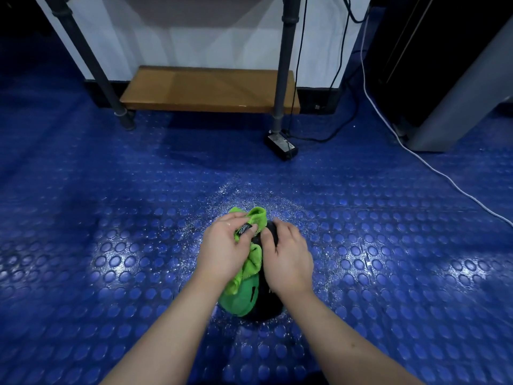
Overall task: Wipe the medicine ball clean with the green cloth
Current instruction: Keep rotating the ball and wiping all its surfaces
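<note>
A black and green medicine ball (259, 298) sits on the blue studded floor right in front of me, mostly covered by my hands. A bright green cloth (254, 255) with a small black label lies bunched over its top and left side. My left hand (224, 250) grips the cloth against the ball, thumb by the label. On the ball's right side rests my right hand (288, 255), fingers curved over the black surface and thumb touching the cloth's edge.
The wet, speckled blue rubber floor (111, 259) spreads all round. A low wooden shelf (208, 90) and two dark metal legs (280, 79) stand ahead. A black adapter (280, 144) and cables lie to the right, with a white cord (433, 168) crossing the floor.
</note>
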`<state>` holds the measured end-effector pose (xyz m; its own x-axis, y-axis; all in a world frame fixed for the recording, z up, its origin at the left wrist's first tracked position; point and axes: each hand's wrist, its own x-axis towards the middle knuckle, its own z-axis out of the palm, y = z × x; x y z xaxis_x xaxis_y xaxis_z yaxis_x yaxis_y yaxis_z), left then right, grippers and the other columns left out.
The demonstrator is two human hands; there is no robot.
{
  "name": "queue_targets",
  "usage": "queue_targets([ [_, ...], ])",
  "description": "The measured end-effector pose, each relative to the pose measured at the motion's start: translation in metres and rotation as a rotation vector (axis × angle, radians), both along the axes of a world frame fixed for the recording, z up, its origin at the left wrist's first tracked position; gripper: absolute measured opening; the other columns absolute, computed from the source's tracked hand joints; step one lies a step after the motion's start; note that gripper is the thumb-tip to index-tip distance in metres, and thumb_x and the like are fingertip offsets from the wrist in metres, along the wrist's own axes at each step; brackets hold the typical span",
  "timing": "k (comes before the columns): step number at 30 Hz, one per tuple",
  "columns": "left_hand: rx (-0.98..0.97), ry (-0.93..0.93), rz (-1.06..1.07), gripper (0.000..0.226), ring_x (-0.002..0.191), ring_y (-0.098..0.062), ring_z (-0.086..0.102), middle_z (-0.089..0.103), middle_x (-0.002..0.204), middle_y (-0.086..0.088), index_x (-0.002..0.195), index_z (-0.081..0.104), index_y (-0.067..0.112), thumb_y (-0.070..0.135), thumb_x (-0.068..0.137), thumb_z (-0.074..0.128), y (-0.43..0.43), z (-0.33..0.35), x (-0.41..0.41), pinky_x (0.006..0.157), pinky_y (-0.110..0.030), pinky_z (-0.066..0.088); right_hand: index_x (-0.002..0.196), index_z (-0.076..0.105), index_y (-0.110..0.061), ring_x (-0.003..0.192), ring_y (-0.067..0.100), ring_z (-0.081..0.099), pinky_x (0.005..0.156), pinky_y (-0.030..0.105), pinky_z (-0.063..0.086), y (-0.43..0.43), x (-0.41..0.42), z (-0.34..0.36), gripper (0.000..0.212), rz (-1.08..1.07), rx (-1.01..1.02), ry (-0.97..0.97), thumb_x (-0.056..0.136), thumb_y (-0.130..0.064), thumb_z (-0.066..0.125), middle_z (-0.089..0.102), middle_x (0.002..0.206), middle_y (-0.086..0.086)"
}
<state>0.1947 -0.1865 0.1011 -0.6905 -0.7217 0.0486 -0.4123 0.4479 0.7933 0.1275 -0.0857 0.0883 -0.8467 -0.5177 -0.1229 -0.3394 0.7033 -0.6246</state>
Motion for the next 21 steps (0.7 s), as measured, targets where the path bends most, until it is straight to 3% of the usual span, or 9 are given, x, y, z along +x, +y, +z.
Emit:
queue_targets([
  [2, 0.052, -0.005, 0.062, 0.024, 0.111, -0.013, 0.060, 0.068, 0.114, 0.003, 0.111, 0.074, 0.010, 0.021, 0.091, 0.066, -0.005, 0.000, 0.000, 0.100, -0.026, 0.043, 0.137, 0.043, -0.027, 0.128, 0.018, 0.040, 0.103, 0.042, 0.036, -0.002, 0.001, 0.000, 0.054, 0.006, 0.013, 0.012, 0.092, -0.052, 0.027, 0.045, 0.140, -0.006],
  [5, 0.186, -0.057, 0.150, 0.016, 0.065, -0.019, 0.058, 0.067, 0.072, -0.002, 0.091, 0.075, 0.016, 0.026, 0.093, 0.063, -0.019, 0.000, 0.001, 0.067, -0.032, 0.049, 0.137, 0.043, -0.026, 0.126, 0.020, 0.041, 0.103, 0.044, 0.036, -0.007, 0.004, 0.004, 0.057, 0.016, 0.032, 0.027, 0.091, -0.054, 0.024, 0.045, 0.140, -0.005],
  [7, 0.195, -0.116, 0.169, 0.021, 0.055, -0.023, 0.051, 0.059, 0.060, -0.005, 0.080, 0.070, 0.015, 0.029, 0.093, 0.061, -0.023, 0.003, 0.000, 0.057, -0.031, 0.044, 0.137, 0.042, -0.026, 0.126, 0.020, 0.041, 0.103, 0.043, 0.036, -0.010, 0.003, 0.005, 0.051, 0.025, 0.052, 0.033, 0.095, -0.050, 0.030, 0.044, 0.140, -0.005],
  [9, 0.065, -0.077, 0.119, 0.019, 0.073, -0.021, 0.060, 0.067, 0.077, -0.001, 0.087, 0.073, 0.014, 0.028, 0.094, 0.060, -0.012, 0.001, 0.003, 0.067, -0.026, 0.045, 0.136, 0.044, -0.027, 0.125, 0.020, 0.042, 0.101, 0.043, 0.037, -0.010, -0.001, 0.005, 0.046, 0.019, 0.053, 0.013, 0.096, -0.047, 0.031, 0.045, 0.138, -0.005],
  [11, -0.150, 0.019, -0.041, 0.023, 0.103, -0.015, 0.060, 0.070, 0.109, 0.005, 0.107, 0.075, 0.019, 0.025, 0.091, 0.061, 0.010, 0.001, 0.010, 0.092, -0.024, 0.044, 0.132, 0.046, -0.030, 0.122, 0.019, 0.045, 0.098, 0.042, 0.040, -0.005, -0.007, 0.004, 0.041, 0.001, 0.038, -0.025, 0.096, -0.042, 0.031, 0.047, 0.136, -0.007],
  [13, -0.200, 0.090, -0.121, 0.028, 0.112, -0.008, 0.055, 0.064, 0.117, 0.013, 0.114, 0.073, 0.023, 0.023, 0.087, 0.062, 0.020, -0.006, 0.016, 0.101, -0.024, 0.040, 0.131, 0.047, -0.032, 0.122, 0.018, 0.046, 0.097, 0.042, 0.041, -0.001, -0.010, 0.004, 0.039, -0.001, 0.025, -0.054, 0.096, -0.039, 0.031, 0.047, 0.136, -0.008],
  [18, 0.074, 0.061, 0.107, 0.024, 0.106, -0.012, 0.060, 0.066, 0.113, 0.005, 0.111, 0.073, 0.010, 0.021, 0.090, 0.067, -0.005, -0.006, 0.011, 0.095, -0.020, 0.041, 0.135, 0.043, -0.028, 0.125, 0.020, 0.041, 0.101, 0.045, 0.035, -0.011, -0.003, 0.006, 0.045, 0.024, 0.073, 0.003, 0.097, -0.046, 0.030, 0.044, 0.139, -0.006],
  [21, 0.323, -0.024, 0.239, 0.027, 0.093, -0.024, 0.068, 0.073, 0.103, -0.005, 0.109, 0.073, 0.011, 0.028, 0.090, 0.067, -0.031, -0.013, 0.009, 0.087, -0.032, 0.052, 0.137, 0.041, -0.027, 0.128, 0.019, 0.038, 0.103, 0.046, 0.032, -0.017, 0.002, 0.007, 0.047, 0.042, 0.091, 0.030, 0.096, -0.047, 0.028, 0.042, 0.141, -0.006],
])
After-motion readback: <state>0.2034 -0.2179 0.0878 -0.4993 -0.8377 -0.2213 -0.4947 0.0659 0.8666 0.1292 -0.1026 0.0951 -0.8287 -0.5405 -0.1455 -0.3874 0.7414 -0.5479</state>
